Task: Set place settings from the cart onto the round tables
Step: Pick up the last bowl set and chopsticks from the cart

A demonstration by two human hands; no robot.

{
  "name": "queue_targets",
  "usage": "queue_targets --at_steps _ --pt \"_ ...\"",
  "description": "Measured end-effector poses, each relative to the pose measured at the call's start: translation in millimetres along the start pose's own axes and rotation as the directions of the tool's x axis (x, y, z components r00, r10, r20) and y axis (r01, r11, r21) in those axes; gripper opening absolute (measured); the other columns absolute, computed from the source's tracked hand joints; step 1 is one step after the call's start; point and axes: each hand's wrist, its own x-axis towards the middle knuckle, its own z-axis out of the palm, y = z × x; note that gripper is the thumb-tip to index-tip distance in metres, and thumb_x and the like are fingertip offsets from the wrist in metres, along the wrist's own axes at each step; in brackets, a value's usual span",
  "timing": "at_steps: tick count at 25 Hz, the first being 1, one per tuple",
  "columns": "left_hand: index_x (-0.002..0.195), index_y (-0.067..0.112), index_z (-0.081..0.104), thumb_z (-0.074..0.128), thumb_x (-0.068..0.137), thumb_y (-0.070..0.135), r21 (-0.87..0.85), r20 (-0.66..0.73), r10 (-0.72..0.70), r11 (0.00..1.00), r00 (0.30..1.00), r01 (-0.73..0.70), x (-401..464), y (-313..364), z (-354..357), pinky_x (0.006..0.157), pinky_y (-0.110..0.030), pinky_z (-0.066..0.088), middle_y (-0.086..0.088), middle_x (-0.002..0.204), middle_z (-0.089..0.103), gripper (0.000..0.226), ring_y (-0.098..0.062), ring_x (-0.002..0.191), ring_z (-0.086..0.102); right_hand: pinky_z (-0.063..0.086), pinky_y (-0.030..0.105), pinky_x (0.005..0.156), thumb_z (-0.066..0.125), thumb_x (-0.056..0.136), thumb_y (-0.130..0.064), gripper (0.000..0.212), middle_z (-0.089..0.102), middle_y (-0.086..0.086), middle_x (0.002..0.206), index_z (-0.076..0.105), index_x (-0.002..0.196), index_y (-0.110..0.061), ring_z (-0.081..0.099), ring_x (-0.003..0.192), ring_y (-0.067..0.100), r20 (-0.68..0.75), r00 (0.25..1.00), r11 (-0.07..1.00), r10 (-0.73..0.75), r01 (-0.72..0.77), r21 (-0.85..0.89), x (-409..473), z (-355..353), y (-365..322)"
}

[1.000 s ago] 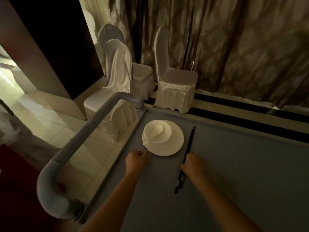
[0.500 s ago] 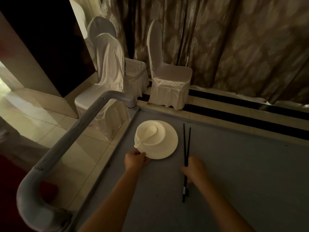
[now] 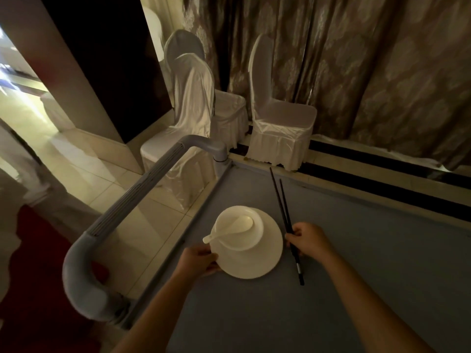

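Two bare forearms reach in from the near edge over the grey flat top of a service cart (image 3: 331,289). The left hand (image 3: 197,261) is closed on the near-left rim of a round white ceramic plate (image 3: 257,261), fingers curled over and under the edge; whether the plate is lifted clear of the cart top or resting on it cannot be told. On the plate, towards its far side, sits a white ceramic bowl (image 3: 238,231), and a white ceramic soup spoon (image 3: 229,229) lies in the bowl with its handle jutting over the bowl's rim just above the left hand.

Just right of the plate, the right hand (image 3: 309,240) pinches a pair of black chopsticks (image 3: 284,207) between thumb and fingers, gripping them nearer their butt ends. The short lower ends stick out below the hand towards the near edge of the cart, one with a pale band, while the long tips fan slightly apart and point away past the plate's far-right side.

Left of the plate, the cart's grey tubular handle (image 3: 132,200) runs along the edge and bends down at each corner. Beyond the cart's far edge stand white fabric-covered chairs (image 3: 277,123) on a pale tiled floor (image 3: 84,174), backed by heavy patterned brown curtains (image 3: 369,59).
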Motion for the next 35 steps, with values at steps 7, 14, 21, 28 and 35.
queue_targets --at_steps 7,14,21,28,35 --pt "0.099 0.011 0.066 0.055 0.086 -0.002 -0.053 -0.034 -0.005 0.999 0.999 0.003 -12.8 -10.1 -5.7 0.053 -0.016 0.055 -0.003 0.078 0.066 0.021 -0.010 0.063 0.066 0.035 0.027 0.052 0.060 0.087 -0.019 0.038 0.042 0.000 0.054 0.038 0.056 -0.017 0.041 0.050 0.013 0.015 0.999 0.999 -0.044 0.044 -0.022 0.3 19.4 -7.0" --pt "0.097 0.015 0.068 0.059 0.085 0.006 -0.039 -0.104 0.092 0.995 0.990 -0.096 -36.7 2.8 -24.9 0.077 -0.029 0.056 -0.007 0.096 0.068 0.017 -0.019 0.087 0.067 0.039 0.027 0.055 0.061 0.086 -0.019 0.029 0.051 0.007 0.061 0.046 0.062 -0.013 0.051 0.058 0.019 -0.010 0.992 0.992 -0.126 0.126 0.027 -6.1 11.1 -33.2" --pt "0.086 0.017 0.069 0.061 0.084 0.009 -0.103 -0.276 0.166 0.974 0.947 -0.201 -105.7 37.6 -85.3 0.064 -0.021 0.057 -0.002 0.078 0.071 0.011 -0.012 0.072 0.069 0.048 0.027 0.054 0.062 0.085 -0.014 0.027 0.060 0.006 0.062 0.054 0.060 -0.010 0.060 0.061 0.020 0.036 0.941 0.940 -0.337 0.334 0.071 -39.3 -19.8 -135.0" --pt "0.088 0.010 0.069 0.061 0.083 0.003 -0.280 -0.471 0.134 0.915 0.872 -0.291 -217.8 4.6 -177.6 0.053 -0.016 0.056 0.000 0.068 0.073 0.012 -0.009 0.058 0.069 0.047 0.021 0.046 0.062 0.086 -0.014 0.017 0.065 0.006 0.065 0.063 0.072 -0.004 0.063 0.057 0.014 0.206 0.812 0.837 -0.547 0.535 0.115 -117.2 21.0 -240.5" --pt "0.086 0.010 0.071 0.064 0.081 0.004 -0.362 -0.724 0.008 0.846 0.689 -0.390 -374.2 -124.0 -257.3 0.058 -0.021 0.058 -0.005 0.074 0.075 0.011 -0.015 0.068 0.072 0.048 0.019 0.052 0.061 0.088 -0.018 0.015 0.066 0.006 0.072 0.064 0.085 -0.003 0.062 0.062 0.013 0.424 0.556 0.665 -0.715 0.728 0.166 -264.5 136.1 -314.9"
